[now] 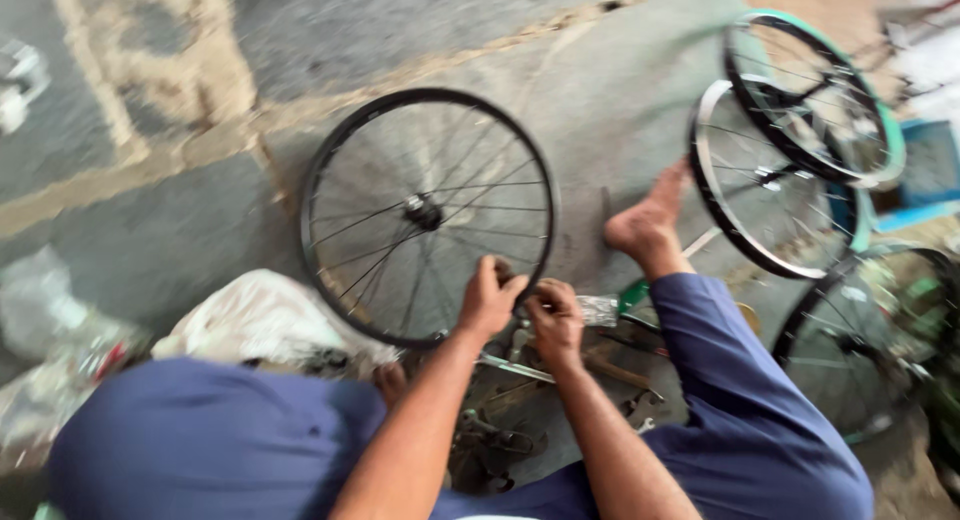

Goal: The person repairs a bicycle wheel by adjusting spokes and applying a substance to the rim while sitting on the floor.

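left hand (488,298) clenched on the near rim of the black wheel (428,215), at its 5 o'clock. right hand (556,320) closed just beside it; on what, cannot tell, blurred. wheel lies on the concrete floor (600,90), hub (424,213) at centre. tools (520,420) at 6 o'clock, more wheels (790,150) at 2 o'clock. risk, judged: rim slipping from the pinch, fingers caught on spokes.

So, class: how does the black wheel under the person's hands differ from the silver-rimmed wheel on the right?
The black wheel has a dark rim; the silver-rimmed wheel is bright metal. The black one lies alone, with the left hand and right hand at its near rim; the silver one is untouched, overlapped by another wheel. Both are spoked and tyreless.
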